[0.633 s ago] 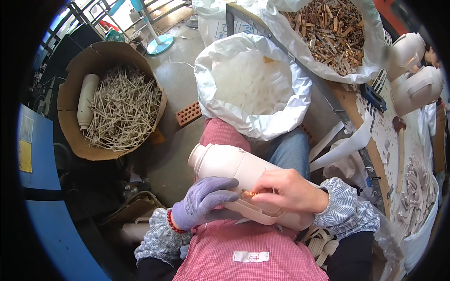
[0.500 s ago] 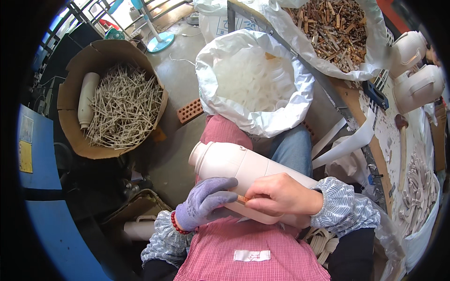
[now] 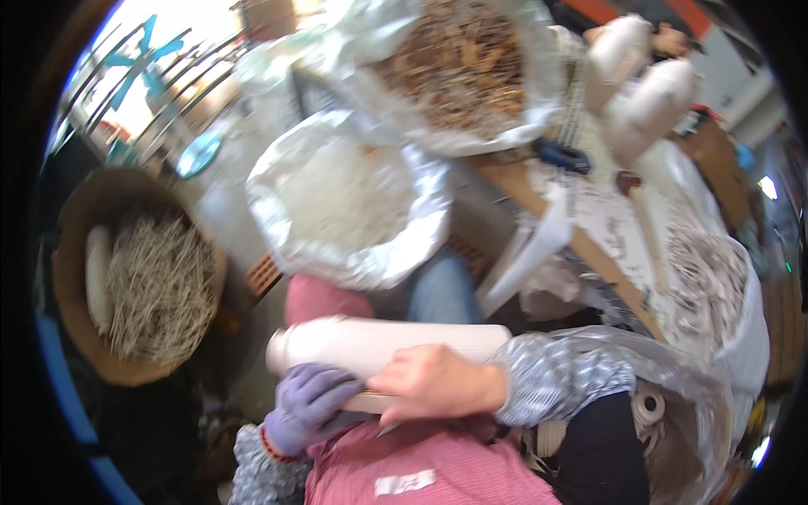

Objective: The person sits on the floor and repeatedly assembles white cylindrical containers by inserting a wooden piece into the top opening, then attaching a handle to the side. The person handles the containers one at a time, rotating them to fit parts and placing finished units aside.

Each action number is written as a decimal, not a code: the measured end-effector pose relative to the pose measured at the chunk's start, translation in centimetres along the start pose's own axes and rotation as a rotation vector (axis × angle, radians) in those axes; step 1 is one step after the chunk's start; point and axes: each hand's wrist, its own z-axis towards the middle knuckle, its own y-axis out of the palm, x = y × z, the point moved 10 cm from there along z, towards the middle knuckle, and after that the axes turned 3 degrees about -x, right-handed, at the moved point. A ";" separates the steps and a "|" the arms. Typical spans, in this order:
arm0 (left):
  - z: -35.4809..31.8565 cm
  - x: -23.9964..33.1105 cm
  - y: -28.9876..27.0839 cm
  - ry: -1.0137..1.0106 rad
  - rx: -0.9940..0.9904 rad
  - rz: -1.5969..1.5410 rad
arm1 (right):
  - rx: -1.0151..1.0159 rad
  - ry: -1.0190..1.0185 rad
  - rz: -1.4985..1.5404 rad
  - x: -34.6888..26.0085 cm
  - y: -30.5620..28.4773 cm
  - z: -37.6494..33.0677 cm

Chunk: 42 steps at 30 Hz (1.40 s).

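A pale pink flask casing (image 3: 353,337) lies across my lap, its neck to the left. Its handle (image 3: 366,404) faces me. My left hand (image 3: 313,406), in a purple knitted glove, is closed round the handle's left end. My bare right hand (image 3: 438,383) lies over the handle just beside it, fingers bent and thumb along the lower edge. A small orange-brown strip (image 3: 373,392) shows blurred between the hands on the handle. The right fingers hide how it is gripped.
Beyond my knees stands a white sack (image 3: 431,181) of translucent rings, then another sack (image 3: 539,71) of brown strips. A cardboard box (image 3: 126,370) of thin pale sticks is at left. At right, a hammer (image 3: 648,227), blue tool (image 3: 562,157) and flask casings (image 3: 648,105); another person (image 3: 673,38) sits beyond.
The view has swung right and blurred, so the surroundings sit further left and lower. The casing lies more level. Both hands remain on its handle, and the right hand covers more of it.
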 end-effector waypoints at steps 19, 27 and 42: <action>25.9 -4.3 9.4 0.085 -0.020 -0.259 | 1.130 1.183 -0.618 27.8 -33.2 -37.8; 32.6 -9.4 16.6 -0.020 -0.412 0.021 | 0.768 1.379 -0.582 33.0 -31.4 -38.1; 31.1 -11.2 16.6 -0.028 -0.371 0.127 | 0.555 0.849 -0.221 18.0 -27.1 -25.5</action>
